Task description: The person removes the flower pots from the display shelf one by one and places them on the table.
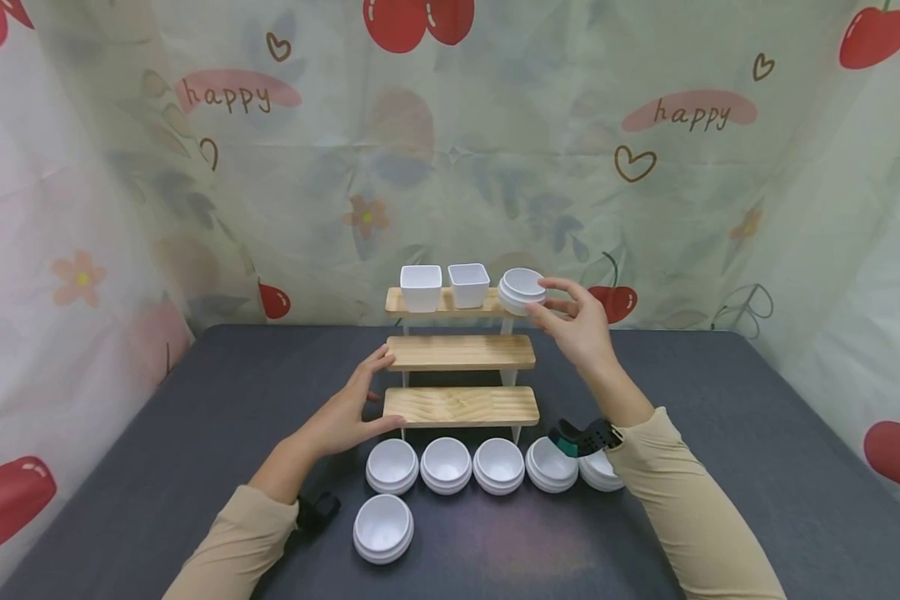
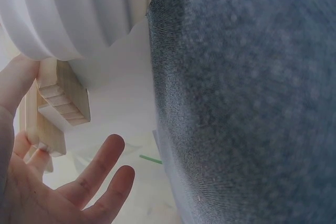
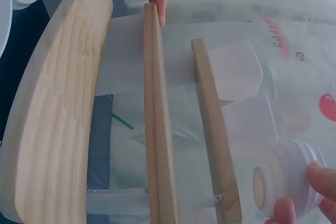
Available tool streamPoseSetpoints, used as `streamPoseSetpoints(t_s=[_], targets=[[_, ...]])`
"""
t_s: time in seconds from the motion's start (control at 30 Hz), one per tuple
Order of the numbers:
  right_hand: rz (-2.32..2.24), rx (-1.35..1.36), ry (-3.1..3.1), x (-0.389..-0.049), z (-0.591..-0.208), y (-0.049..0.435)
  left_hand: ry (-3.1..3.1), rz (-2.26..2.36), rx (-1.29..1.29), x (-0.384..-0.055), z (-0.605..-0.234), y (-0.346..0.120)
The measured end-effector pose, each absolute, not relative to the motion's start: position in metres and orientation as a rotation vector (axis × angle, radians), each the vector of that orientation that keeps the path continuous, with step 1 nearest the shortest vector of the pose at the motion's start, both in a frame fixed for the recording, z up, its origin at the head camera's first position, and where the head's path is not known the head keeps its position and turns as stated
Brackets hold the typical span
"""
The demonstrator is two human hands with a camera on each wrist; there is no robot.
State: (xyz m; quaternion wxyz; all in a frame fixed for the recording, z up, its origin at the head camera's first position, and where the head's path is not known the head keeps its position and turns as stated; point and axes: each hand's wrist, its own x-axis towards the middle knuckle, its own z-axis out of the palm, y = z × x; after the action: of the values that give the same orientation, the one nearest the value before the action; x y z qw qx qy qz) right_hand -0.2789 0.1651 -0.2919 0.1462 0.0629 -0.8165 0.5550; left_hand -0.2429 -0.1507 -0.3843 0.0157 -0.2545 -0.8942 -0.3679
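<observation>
My right hand pinches a white round bowl with a ridged side, at the right end of the top board of a three-tier wooden display stand. In the right wrist view, a small gap shows between the bowl's base and the top board. Two white square cups stand on that board, to the left. My left hand touches the stand's left side, thumb at the bottom board and fingertips at the middle one; two other fingers extend free.
A row of white round bowls stands on the dark tablecloth before the stand, its right end partly behind my right wrist. Another white bowl sits nearer, at the left. Printed curtains enclose the back and sides.
</observation>
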Motion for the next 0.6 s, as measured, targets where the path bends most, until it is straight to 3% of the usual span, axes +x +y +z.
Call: streamPoseSetpoints(t_s=[0.6], targets=[[1.579, 0.217, -2.412, -0.259, -0.293, 0.167, -2.769, -1.148, -0.803, -0.243, -0.384, -0.151]])
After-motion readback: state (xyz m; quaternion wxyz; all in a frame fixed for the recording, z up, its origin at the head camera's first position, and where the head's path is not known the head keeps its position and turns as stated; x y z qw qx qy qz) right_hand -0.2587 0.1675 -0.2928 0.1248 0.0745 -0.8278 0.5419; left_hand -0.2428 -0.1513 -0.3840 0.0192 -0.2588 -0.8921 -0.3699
